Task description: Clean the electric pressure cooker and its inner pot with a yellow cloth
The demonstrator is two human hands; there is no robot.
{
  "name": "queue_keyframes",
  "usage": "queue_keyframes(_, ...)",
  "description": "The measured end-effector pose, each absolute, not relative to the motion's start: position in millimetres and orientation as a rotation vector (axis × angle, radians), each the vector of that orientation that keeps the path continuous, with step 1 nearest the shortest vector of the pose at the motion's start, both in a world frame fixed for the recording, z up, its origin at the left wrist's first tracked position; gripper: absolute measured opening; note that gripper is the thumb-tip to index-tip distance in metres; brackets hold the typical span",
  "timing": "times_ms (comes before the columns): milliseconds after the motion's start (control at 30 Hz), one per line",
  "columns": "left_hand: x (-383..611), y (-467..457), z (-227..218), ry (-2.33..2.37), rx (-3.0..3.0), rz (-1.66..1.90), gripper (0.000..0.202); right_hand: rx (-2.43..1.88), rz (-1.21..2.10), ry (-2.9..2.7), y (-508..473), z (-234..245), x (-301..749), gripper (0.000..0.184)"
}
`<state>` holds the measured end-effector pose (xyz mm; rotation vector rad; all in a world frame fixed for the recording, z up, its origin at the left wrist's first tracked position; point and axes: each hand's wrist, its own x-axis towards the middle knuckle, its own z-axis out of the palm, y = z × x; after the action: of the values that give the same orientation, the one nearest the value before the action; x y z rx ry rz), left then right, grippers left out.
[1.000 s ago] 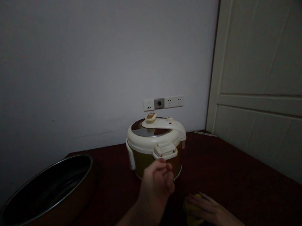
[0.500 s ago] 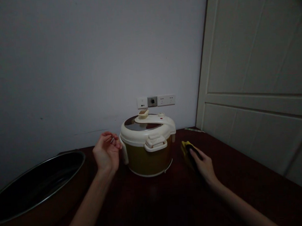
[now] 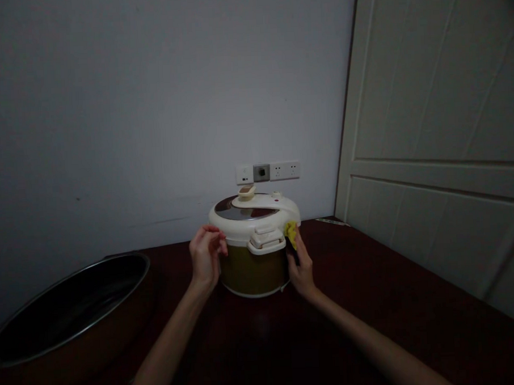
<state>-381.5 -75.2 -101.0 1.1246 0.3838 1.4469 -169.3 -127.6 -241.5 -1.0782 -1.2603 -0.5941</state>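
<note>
A cream and olive electric pressure cooker (image 3: 253, 255) stands on a dark red table (image 3: 372, 301) near the wall, lid on. My left hand (image 3: 206, 257) is at the cooker's left side, fingers curled around its side handle. My right hand (image 3: 300, 264) presses a small yellow cloth or sponge (image 3: 290, 231) against the cooker's right side, just under the lid rim.
A large dark metal basin (image 3: 66, 314) sits at the left of the table. White wall sockets (image 3: 268, 172) are mounted behind the cooker. A white panelled door (image 3: 442, 139) stands along the right edge of the table.
Both hands have moved in to the cooker. The left hand closed on the left handle, and the right hand brought the yellow cloth up against the cooker's right side.
</note>
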Motion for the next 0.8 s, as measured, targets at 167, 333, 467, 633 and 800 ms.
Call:
queue_keyframes(167, -374.2, -77.0, -109.2, 0.383, 1.192, 1.395, 0.011, -1.149, -0.538, -1.392, -144.6, -266.7, -166.2, 0.066)
queue_keyframes(333, -368.9, -76.5, -114.6, 0.397, 1.258, 1.382, 0.01, -1.064, -0.582, -1.351, -133.1, -230.5, -163.9, 0.067)
queue_keyframes(467, -372.9, -71.8, -109.0, 0.408, 1.328, 1.401, 0.011, -1.092, -0.584, -1.295, -129.9, -243.3, -163.8, 0.063)
queue_keyframes(633, -388.7, -44.6, -101.0, 0.545, 1.332, 1.633, 0.012, -1.211, -0.523, -1.416, -159.7, -284.2, -163.7, 0.062)
queue_keyframes(800, -404.8, 4.1, -116.6, 0.764, 1.431, 1.759, 0.016, -0.923, -0.737, -2.283, -169.9, -253.3, -179.9, 0.048)
